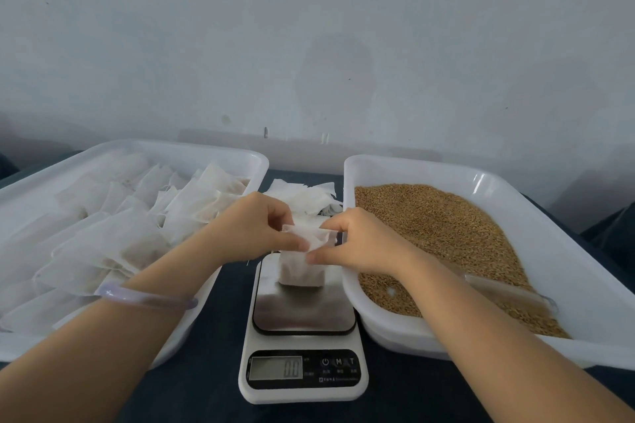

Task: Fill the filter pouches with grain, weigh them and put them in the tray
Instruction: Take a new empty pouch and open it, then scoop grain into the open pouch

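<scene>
Head view: fingers [296, 244] of left hand [254, 227] and right hand [364, 240] pinch one pouch [302, 269] over one scale [304, 319].

Small hand-packing workstation, plain scuffed pale grey wall [309, 27] behind, dark blue table top [220, 354], white digital scale with steel platform [302, 316], shallow white plastic tray [192, 148] of paper pouches [113, 233], matching tray [515, 189] of loose brown grain [446, 227]

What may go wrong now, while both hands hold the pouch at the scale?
1. The left hand and right hand pinch the pouch by its top; if it is not closed, a tilt may spill its contents onto the scale.
2. The display seems to read 0.0: hands carrying the pouch may falsify the weight.
</scene>
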A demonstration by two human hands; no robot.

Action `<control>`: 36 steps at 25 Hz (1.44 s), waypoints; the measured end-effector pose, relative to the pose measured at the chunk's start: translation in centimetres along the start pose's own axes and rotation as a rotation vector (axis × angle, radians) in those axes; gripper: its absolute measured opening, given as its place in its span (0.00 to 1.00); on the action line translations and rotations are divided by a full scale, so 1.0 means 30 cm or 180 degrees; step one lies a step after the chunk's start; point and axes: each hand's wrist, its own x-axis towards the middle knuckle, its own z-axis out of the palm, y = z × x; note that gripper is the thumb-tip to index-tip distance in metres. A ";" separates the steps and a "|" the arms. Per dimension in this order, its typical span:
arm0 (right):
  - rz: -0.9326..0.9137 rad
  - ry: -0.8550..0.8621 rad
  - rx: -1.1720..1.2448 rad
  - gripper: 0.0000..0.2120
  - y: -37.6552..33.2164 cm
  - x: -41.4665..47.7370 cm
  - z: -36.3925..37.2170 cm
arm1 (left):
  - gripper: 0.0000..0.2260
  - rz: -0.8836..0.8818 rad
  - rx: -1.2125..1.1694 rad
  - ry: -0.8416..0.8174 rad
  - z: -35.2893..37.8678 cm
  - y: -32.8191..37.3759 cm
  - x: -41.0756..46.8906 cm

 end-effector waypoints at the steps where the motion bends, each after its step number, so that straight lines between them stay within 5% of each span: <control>1: 0.0006 0.0018 -0.0016 0.17 0.003 0.002 0.002 | 0.11 0.0010 -0.0001 0.0024 0.003 0.001 -0.001; 12: 0.0125 -0.0234 -0.0989 0.20 -0.036 0.016 0.010 | 0.16 -0.0083 0.1096 -0.0518 0.042 0.010 0.006; 16: 0.0168 -0.0420 -0.1411 0.03 -0.051 0.026 0.023 | 0.04 -0.0154 0.1353 -0.0675 0.056 0.027 0.010; 20: 0.0186 -0.0321 -0.1640 0.12 -0.057 0.039 0.038 | 0.06 -0.0118 0.1461 -0.0715 0.065 0.040 0.014; 36: 0.0085 -0.0346 -0.1316 0.18 -0.027 0.040 0.035 | 0.05 0.0147 0.1332 -0.0702 0.051 0.017 -0.003</control>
